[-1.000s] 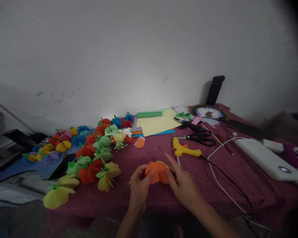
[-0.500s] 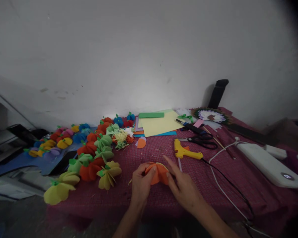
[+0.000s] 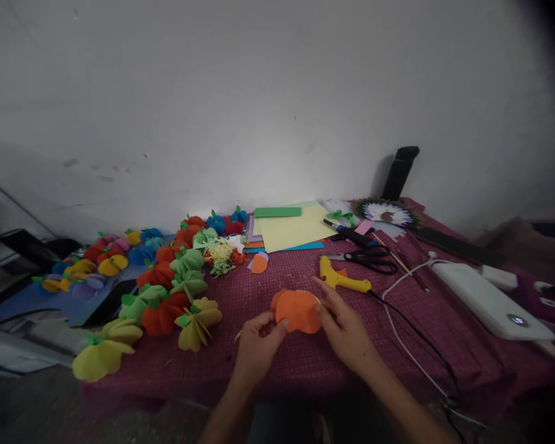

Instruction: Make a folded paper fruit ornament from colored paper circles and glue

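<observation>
Both hands hold an orange folded-paper pumpkin (image 3: 298, 310) just above the red cloth-covered table (image 3: 277, 364). My left hand (image 3: 258, 348) pinches its lower left edge with curled fingers. My right hand (image 3: 345, 330) grips its right side, the index finger stretched along the top. A yellow glue gun (image 3: 340, 279) lies just beyond my right hand, its black cord running off to the right.
Many finished paper pumpkins (image 3: 161, 290) in several colours lie at the left. Coloured paper sheets (image 3: 291, 228), black scissors (image 3: 370, 258), a marker (image 3: 346, 233) and a paper fan ornament (image 3: 387, 211) sit at the back. A white power bank (image 3: 490, 302) with a white cable lies right.
The orange pumpkin has been turned and lifted slightly, showing a flat round face. My left hand has slid down to its lower edge; my right hand stays on its right side.
</observation>
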Available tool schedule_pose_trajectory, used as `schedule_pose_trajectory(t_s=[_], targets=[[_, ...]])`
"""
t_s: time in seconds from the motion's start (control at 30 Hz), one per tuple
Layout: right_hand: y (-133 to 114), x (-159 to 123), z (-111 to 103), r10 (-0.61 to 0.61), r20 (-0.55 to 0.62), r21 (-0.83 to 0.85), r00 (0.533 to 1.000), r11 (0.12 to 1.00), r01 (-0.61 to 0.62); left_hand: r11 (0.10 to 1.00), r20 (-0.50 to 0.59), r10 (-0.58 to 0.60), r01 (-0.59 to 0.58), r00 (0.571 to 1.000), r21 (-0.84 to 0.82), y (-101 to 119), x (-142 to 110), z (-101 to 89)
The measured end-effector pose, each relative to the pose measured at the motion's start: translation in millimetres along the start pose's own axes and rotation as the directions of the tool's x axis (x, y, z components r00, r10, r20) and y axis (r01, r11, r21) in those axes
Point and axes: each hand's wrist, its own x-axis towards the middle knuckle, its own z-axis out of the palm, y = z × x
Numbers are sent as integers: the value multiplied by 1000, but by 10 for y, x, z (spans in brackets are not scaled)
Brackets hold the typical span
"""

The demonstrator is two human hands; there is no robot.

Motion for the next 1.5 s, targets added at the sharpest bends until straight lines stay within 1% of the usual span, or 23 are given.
schedule_pose_trajectory(t_s=[0.1, 0.2, 0.33, 0.47, 0.63, 0.77, 0.9, 1.1, 1.2, 1.33, 1.4, 1.43, 1.5], targets=[[23, 14, 0, 23, -14, 44, 1000, 999, -23, 990, -37, 32, -26, 999, 141, -48, -47, -21], [31, 18, 2, 39, -8, 95, 999, 995, -38, 986, -69, 35, -23, 997, 164, -66, -76, -32], [23, 9, -4, 58, 4, 118, 998, 991, -59, 997, -89, 5, 1, 996, 74, -54, -87, -27], [17, -3, -4, 55, -1, 139, 999, 989, -54, 1000, -108, -4, 2, 994, -15, -60, -63, -12], [43, -5, 9, 60, -12, 188, 998, 981, -57, 999, -125, -32, 26, 992, -45, -63, -48, 2], [64, 1, 15, 73, -27, 194, 997, 979, -67, 996, -87, -62, 55, 994, -75, -4, -79, 31], [65, 2, 14, 101, -37, 195, 994, 977, -92, 992, -53, -53, 46, 997, -117, 23, -96, 69], [48, -15, 9, 124, 18, 296, 992, 947, -124, 981, -40, -66, 58, 997, -187, -21, -104, 100], [16, -14, 2, 137, 18, 320, 990, 938, -135, 977, -33, -32, 25, 999, -213, -5, -115, 99], [-22, -10, -13, 140, 11, 293, 990, 946, -137, 984, -58, -8, -3, 998, -176, 7, -121, 81], [-18, -17, -18, 126, 29, 300, 992, 945, -129, 992, -99, 30, -42, 995, -117, -14, -120, 67], [-9, -24, -19, 118, 42, 312, 992, 942, -125, 994, -129, 67, -77, 989, -75, -27, -120, 60], [22, -40, -13, 115, 59, 332, 992, 935, -128, 986, -202, 165, -165, 965, 16, -46, -129, 54]])
